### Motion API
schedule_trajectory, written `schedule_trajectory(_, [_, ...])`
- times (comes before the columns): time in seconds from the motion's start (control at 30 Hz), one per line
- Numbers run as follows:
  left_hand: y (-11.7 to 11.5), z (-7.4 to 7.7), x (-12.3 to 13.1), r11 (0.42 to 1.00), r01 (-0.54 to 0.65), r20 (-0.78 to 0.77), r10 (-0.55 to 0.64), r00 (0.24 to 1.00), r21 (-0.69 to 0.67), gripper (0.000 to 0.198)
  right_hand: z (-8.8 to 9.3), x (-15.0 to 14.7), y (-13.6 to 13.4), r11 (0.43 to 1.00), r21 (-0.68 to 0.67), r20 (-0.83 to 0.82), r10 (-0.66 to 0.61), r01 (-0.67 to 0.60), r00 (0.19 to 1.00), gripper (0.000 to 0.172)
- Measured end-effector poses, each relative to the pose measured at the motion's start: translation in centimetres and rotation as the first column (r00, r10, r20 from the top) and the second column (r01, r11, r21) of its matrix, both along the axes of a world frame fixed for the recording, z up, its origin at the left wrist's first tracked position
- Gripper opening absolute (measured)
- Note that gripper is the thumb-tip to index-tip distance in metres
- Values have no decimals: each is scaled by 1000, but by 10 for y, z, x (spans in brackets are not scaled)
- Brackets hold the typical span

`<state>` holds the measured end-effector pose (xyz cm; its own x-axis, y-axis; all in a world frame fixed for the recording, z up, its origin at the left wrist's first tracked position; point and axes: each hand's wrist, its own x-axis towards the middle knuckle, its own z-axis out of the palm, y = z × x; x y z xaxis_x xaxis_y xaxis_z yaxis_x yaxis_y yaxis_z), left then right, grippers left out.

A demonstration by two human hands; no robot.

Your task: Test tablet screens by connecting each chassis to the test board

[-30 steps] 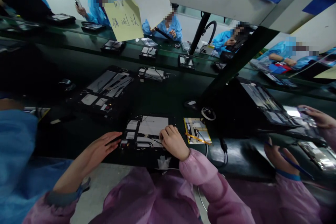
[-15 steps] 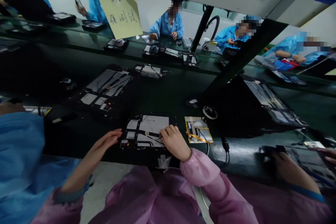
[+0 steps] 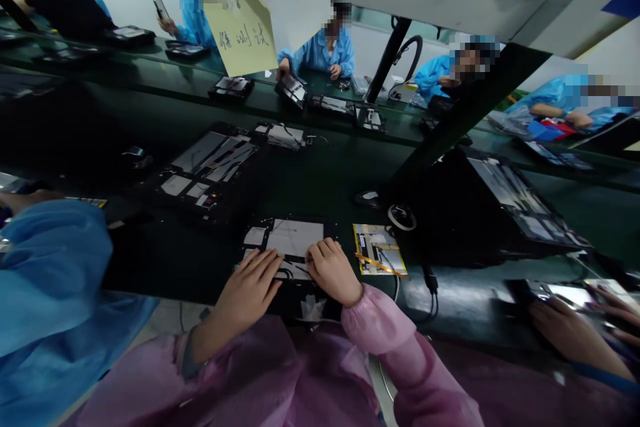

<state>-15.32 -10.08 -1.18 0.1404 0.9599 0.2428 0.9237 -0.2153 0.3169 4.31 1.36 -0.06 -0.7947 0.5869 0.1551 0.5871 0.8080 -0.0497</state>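
Note:
Both my hands rest on an opened tablet back (image 3: 295,238) lying on the dark green conveyor belt, its silver foil pads and thin black cables showing. My left hand (image 3: 251,291) lies flat on its lower left part, fingers spread over a cable loop, holding nothing I can see. My right hand (image 3: 333,271) presses on its lower right part, fingertips at a black strip. Nothing shows in it. To the right of my right hand lies a flat foil-and-yellow-tape panel (image 3: 379,250) with an orange strip across it.
A tape roll (image 3: 401,217) and a black cable (image 3: 429,277) lie nearby. Another opened tablet (image 3: 210,173) sits further along the belt. A co-worker's hands (image 3: 575,333) work at the right, beside a blue sleeve (image 3: 50,280) at the left. A steel post (image 3: 470,100) crosses the view.
My left hand has slid right from the tablet's left edge onto its lower part. My right hand has barely moved. The co-worker's hand at the right has shifted.

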Motion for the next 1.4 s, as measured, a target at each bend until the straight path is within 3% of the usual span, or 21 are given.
schedule_trajectory(0.23, [7, 2, 16, 997, 72, -100, -72, 992, -7, 46, 8, 10, 0, 990, -127, -100, 46, -58, 994, 18])
schedule_trajectory(0.43, [8, 7, 18, 995, 100, -94, -101, 990, -22, 46, 3, 6, 1, 997, 1, -86, 73, -74, 994, 4])
schedule_trajectory(0.67, [5, 1, 20, 997, 69, -96, -72, 993, -35, 49, -3, 2, 0, 996, 63, -103, 76, -70, 992, 13])
schedule_trajectory(0.77, [10, 4, 28, 991, 119, -5, -119, 993, -66, 53, 0, 5, -1, 999, 53, -182, 17, -8, 983, 11])
schedule_trajectory(0.87, [11, 12, 26, 983, 170, 137, -160, 978, -64, 56, 1, 14, -2, 990, -65, -344, -138, 123, 929, 18])
schedule_trajectory(0.93, [6, 15, 13, 994, 105, 213, -94, 972, -41, 53, -4, 23, -3, 964, -178, -470, -261, 199, 843, 26])
schedule_trajectory(1.03, [-11, 8, -16, 981, -193, 294, 192, 936, -26, 49, -17, 36, -7, 919, -284, -558, -389, 272, 733, 38])
schedule_trajectory(1.1, [-25, -3, -35, 926, -372, 316, 373, 872, -64, 51, -23, 42, -9, 896, -313, -521, -438, 314, 732, 43])
schedule_trajectory(1.13, [-32, -10, -42, 909, -406, 318, 415, 852, -98, 53, -24, 44, -11, 886, -322, -485, -457, 334, 746, 44])
schedule_trajectory(1.27, [-52, -26, -51, 929, -308, 309, 360, 881, -206, 55, -11, 43, -13, 846, -318, -348, -524, 428, 777, 41])
schedule_trajectory(1.4, [-54, -27, -45, 943, -276, 266, 318, 910, -184, 53, 11, 40, -14, 834, -331, -320, -539, 442, 779, 42])
